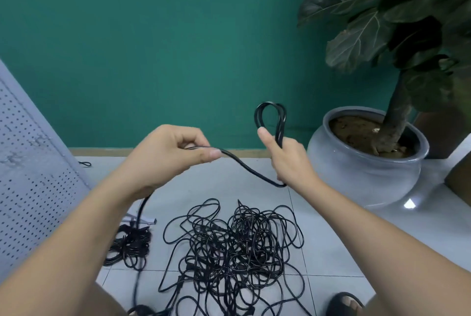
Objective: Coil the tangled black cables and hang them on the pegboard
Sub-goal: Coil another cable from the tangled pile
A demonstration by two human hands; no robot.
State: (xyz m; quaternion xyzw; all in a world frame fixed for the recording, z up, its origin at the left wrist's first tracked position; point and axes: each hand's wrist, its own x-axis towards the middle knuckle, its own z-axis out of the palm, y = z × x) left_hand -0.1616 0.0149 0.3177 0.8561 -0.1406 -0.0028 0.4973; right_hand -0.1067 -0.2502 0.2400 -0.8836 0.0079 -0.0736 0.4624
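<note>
Presently the right grip (288, 157) is curled round a short coil of thin black cable (270, 118), whose loops stand up above its thumb. The left grip (168, 155), level with it and well apart to its left, pinches the same cable between thumb and fingers. Between the two grips the cable sags in a shallow arc and runs in under the right grip. From beneath the left grip it hangs down to the pale tiled floor (216, 188).

Below both grips a tangled heap of thin black cables (234, 246) lies on the floor. A smaller bundle of black cables (130, 244) lies just beside it, under the left grip. Left of the left grip leans a grey perforated metal pegboard (33, 188). Right of the right grip stands a round grey glazed pot (367, 175) with a large-leaved plant (356, 40). Behind both grips is a teal wall (153, 35).
</note>
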